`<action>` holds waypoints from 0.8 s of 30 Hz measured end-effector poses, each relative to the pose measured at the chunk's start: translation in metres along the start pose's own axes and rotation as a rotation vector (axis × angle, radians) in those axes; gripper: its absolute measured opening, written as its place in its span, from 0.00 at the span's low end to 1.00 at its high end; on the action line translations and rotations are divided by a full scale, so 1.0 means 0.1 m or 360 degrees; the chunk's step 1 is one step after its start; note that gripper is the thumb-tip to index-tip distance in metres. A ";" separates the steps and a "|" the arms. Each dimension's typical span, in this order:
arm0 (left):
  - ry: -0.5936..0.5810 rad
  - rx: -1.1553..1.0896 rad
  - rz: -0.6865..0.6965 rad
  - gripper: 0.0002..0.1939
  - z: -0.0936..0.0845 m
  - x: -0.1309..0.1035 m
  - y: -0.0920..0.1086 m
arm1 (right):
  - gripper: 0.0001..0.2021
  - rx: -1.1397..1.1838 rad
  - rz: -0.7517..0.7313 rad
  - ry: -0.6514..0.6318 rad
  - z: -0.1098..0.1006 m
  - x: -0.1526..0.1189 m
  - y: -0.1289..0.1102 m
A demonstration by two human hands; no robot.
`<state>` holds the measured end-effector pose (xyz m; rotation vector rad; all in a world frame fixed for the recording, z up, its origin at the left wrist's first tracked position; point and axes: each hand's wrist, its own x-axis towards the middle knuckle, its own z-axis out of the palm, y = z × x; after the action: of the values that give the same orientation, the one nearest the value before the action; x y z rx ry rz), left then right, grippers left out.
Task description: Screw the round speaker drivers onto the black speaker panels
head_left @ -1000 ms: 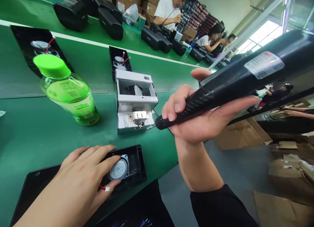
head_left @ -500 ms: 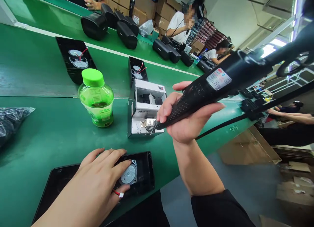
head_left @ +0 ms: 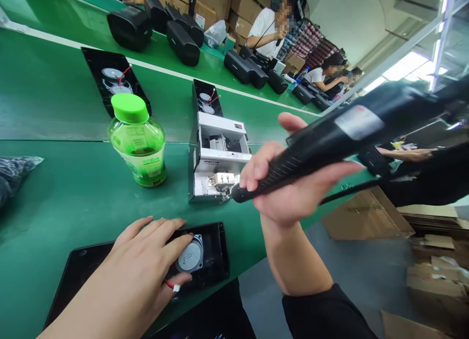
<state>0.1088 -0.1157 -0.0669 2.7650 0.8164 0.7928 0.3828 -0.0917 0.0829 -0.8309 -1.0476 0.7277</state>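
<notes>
My right hand [head_left: 289, 182] is wrapped around a black electric screwdriver [head_left: 322, 138], tilted with its tip end low on the left. That end is beside the front of a silver screw feeder [head_left: 223, 156]; whether they touch I cannot tell. My left hand [head_left: 142, 265] lies over a black speaker panel [head_left: 216, 251], thumb and fingers around a round silver speaker [head_left: 191, 257] set in it. A red wire with a white connector [head_left: 176, 288] pokes out by my thumb. My palm and wrist hide part of the panel.
A green-capped bottle [head_left: 138, 138] stands left of the feeder. Two more speaker panels lie behind, one on the left [head_left: 124, 65] and one by the feeder [head_left: 200, 87]. Black speaker cases [head_left: 183, 42] line the far bench, where co-workers sit. A plastic bag [head_left: 16, 175] is at far left.
My right hand has shifted slightly right and down, the screwdriver's tip end drawing a little away from the feeder. My left hand keeps its place on the speaker. The view has shifted slightly.
</notes>
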 end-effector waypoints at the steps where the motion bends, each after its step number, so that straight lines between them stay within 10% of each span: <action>1: -0.0006 0.0008 0.0007 0.24 0.00 -0.01 -0.01 | 0.40 0.0025 0.0067 -0.0026 -0.02 -0.06 -0.10; 6: -0.0047 -0.0052 -0.0018 0.21 0.02 -0.07 -0.08 | 0.29 0.0104 0.0344 -0.0316 -0.09 -0.35 -0.43; 24: -0.0202 -0.0140 -0.0237 0.14 -0.08 -0.01 0.04 | 0.34 0.0014 0.0523 -0.0192 0.14 -0.49 -0.02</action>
<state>0.1054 -0.1193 -0.0596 2.6107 0.9261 0.6047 0.3541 -0.1303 0.0668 -0.9737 -1.0246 1.0701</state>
